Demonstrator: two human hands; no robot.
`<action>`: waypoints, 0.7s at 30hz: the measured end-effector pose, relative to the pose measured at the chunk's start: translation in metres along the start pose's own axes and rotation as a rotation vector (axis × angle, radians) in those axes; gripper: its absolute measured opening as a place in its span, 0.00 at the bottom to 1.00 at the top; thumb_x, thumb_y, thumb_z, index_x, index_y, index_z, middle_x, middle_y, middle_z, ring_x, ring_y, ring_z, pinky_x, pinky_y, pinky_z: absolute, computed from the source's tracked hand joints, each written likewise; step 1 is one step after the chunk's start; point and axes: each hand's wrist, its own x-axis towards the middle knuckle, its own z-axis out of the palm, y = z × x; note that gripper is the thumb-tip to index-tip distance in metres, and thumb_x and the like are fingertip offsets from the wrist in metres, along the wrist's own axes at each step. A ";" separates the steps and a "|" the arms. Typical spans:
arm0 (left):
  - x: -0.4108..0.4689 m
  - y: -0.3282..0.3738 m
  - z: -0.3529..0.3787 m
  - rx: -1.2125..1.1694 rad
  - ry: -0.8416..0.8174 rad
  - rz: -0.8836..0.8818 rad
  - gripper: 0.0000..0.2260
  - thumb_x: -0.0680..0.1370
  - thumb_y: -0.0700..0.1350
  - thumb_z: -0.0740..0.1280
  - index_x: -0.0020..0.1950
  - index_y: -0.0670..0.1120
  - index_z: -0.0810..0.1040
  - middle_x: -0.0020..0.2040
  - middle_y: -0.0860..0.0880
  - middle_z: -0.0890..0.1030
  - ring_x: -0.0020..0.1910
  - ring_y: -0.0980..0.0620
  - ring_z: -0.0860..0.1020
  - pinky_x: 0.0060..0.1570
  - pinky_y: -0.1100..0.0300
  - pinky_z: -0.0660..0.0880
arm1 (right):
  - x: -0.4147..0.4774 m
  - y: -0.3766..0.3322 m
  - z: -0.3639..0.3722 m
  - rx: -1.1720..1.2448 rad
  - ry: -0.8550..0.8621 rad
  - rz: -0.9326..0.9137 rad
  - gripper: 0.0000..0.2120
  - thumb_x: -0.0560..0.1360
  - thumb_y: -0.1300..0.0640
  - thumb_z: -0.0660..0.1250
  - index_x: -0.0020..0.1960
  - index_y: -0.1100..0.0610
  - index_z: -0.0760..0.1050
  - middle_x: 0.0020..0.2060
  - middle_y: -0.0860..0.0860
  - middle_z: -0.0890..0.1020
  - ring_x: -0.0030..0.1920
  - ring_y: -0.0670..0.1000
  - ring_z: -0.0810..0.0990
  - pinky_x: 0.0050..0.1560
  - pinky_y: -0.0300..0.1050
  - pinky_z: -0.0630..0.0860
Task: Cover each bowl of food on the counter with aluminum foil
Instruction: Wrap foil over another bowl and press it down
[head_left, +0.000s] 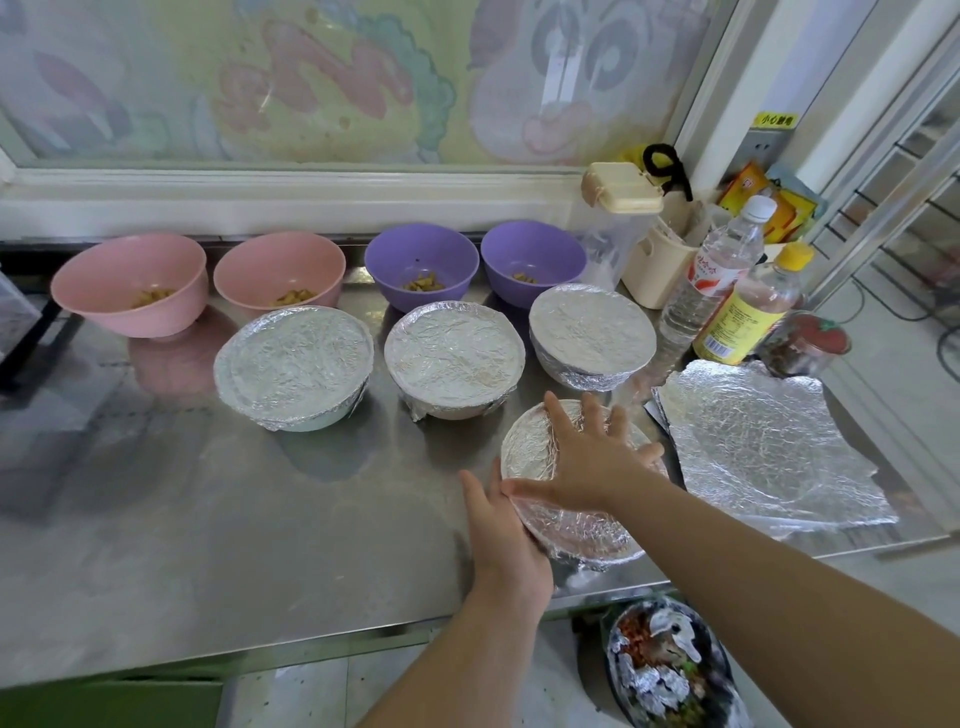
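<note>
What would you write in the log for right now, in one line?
front bowl: foil on | right hand: flat on top | left hand: presses side | back-row bowls: uncovered | foil sheet: beside it

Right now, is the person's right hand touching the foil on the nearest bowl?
Touching. The head view shows the right hand lying flat, fingers spread, on top of the foil-covered bowl, with no gap visible between them.
</note>
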 end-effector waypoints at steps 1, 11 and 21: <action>0.005 -0.001 -0.004 0.013 -0.009 0.002 0.33 0.79 0.71 0.46 0.75 0.54 0.69 0.74 0.47 0.71 0.75 0.47 0.65 0.76 0.44 0.56 | 0.000 0.000 0.000 0.000 0.001 0.005 0.64 0.55 0.13 0.57 0.78 0.37 0.28 0.80 0.51 0.32 0.79 0.66 0.34 0.67 0.85 0.47; 0.033 0.031 -0.022 0.369 -0.091 0.012 0.37 0.75 0.75 0.47 0.78 0.56 0.64 0.77 0.54 0.67 0.77 0.52 0.62 0.78 0.47 0.51 | -0.001 -0.005 0.001 0.036 -0.012 0.051 0.65 0.55 0.12 0.57 0.77 0.37 0.27 0.80 0.52 0.31 0.78 0.66 0.32 0.66 0.85 0.46; 0.025 0.039 -0.013 0.242 -0.209 0.022 0.24 0.82 0.67 0.47 0.73 0.62 0.69 0.72 0.58 0.71 0.73 0.53 0.66 0.76 0.51 0.54 | -0.002 -0.006 0.003 0.045 0.000 0.060 0.64 0.57 0.14 0.58 0.78 0.38 0.27 0.80 0.52 0.30 0.78 0.67 0.32 0.67 0.85 0.46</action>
